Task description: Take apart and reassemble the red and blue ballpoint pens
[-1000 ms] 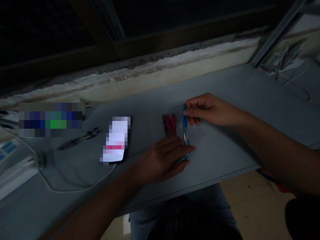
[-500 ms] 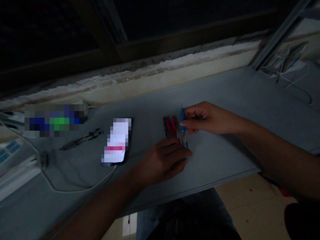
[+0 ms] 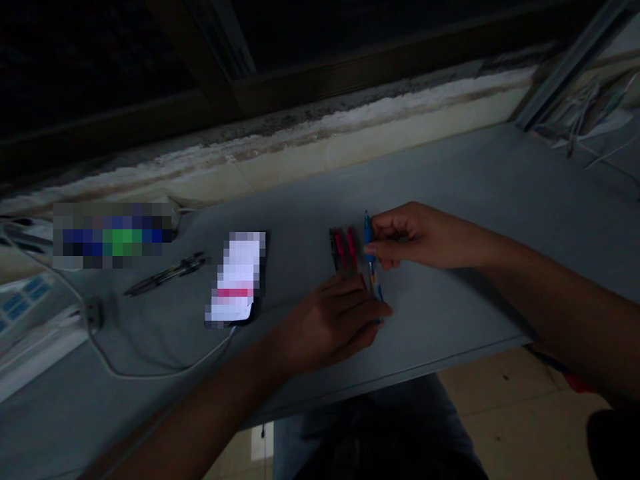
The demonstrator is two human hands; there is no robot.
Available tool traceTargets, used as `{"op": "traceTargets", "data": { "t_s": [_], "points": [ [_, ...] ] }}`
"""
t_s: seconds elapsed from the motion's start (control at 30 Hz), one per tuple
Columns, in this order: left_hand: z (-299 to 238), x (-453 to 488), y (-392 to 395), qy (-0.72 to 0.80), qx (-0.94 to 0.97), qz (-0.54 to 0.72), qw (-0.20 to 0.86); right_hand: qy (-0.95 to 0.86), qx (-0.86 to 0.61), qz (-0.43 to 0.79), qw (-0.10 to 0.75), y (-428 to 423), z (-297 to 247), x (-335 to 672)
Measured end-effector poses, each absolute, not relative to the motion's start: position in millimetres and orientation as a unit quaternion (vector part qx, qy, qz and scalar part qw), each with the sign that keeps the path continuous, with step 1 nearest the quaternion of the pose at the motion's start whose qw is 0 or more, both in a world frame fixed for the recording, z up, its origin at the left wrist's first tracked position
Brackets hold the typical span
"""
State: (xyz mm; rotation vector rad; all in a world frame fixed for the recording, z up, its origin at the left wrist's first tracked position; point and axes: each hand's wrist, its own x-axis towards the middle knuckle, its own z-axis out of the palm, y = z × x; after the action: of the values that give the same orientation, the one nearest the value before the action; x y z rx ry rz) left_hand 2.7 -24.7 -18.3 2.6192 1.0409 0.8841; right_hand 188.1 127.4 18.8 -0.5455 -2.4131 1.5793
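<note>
A blue pen with a clear barrel lies on the grey desk, its tip pointing away from me. My right hand pinches its blue grip between thumb and fingers. My left hand reaches across with its fingers stretched out over the pens' near ends. Its index finger crosses the blue pen near the lower end. Left of the blue pen, a red pen, another red pen and a black pen lie side by side, their lower parts hidden beneath my left hand.
On the left lies a lit phone with a white cable. Beyond it are a dark pen and a blurred-out item. Cables lie at the far right. The desk's front edge runs before my lap.
The view has shifted slightly. Both hands stay in nearly the same place on the pens, the right still pinching the blue pen.
</note>
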Motion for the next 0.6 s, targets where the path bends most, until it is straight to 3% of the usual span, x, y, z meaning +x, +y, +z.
{"op": "traceTargets", "data": {
  "t_s": [0.6],
  "points": [
    [-15.7, 5.1, -24.9, 0.358, 0.882, 0.293, 0.084, -0.804, -0.180, 0.559, 0.093, 122.9, 18.5, 186.8]
  ]
}}
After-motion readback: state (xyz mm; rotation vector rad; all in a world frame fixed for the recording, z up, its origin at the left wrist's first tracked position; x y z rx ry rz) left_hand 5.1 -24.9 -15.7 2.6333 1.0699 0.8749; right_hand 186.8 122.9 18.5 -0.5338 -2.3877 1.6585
